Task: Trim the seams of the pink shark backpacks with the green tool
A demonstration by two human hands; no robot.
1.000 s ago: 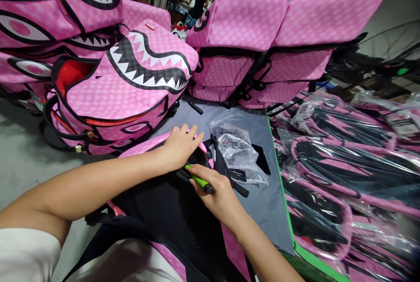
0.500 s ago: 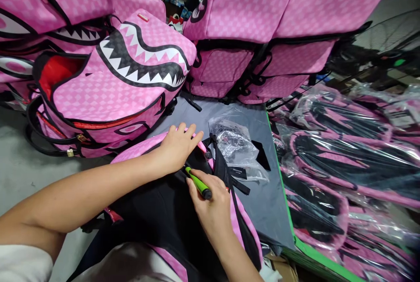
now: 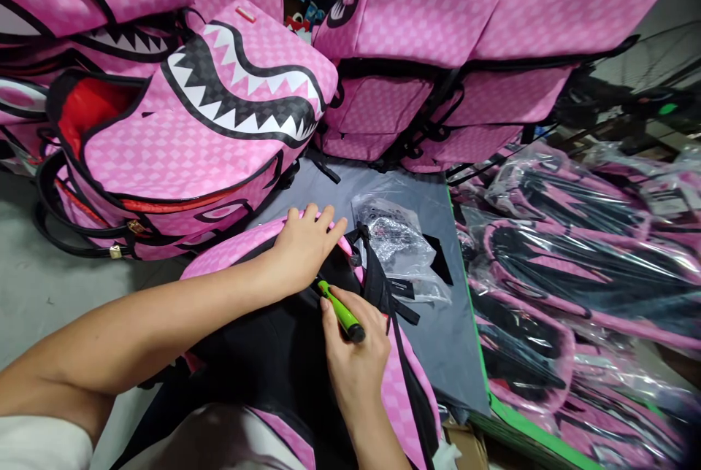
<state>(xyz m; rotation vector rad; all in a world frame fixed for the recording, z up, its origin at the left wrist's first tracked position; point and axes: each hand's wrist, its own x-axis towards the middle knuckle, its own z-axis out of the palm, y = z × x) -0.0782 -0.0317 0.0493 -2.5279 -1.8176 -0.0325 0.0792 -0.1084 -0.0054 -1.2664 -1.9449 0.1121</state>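
Note:
A pink-and-black backpack (image 3: 263,353) lies in front of my body with its black side facing up. My left hand (image 3: 307,251) rests on its upper part, fingers spread over the pink edge. Between the fingers and thumb of my right hand (image 3: 358,338) is a green marker (image 3: 342,311) with a black end. The marker's far tip reaches the black fabric just below my left palm, partly hidden there. A black strap (image 3: 377,273) of the backpack hangs on the right, beside my right hand.
Clear plastic bags (image 3: 391,236) and a black card (image 3: 438,262) lie on the grey tabletop (image 3: 432,338). A pink shark-mouth backpack (image 3: 219,105) stands behind on the left, more pink bags (image 3: 427,10) at the back. Plastic-wrapped backpacks (image 3: 591,273) are piled on the right beyond the green edge.
Both hands and the marker appear slightly further right, and the view has shifted a little. The marker is still held and my left hand stays on the backpack.

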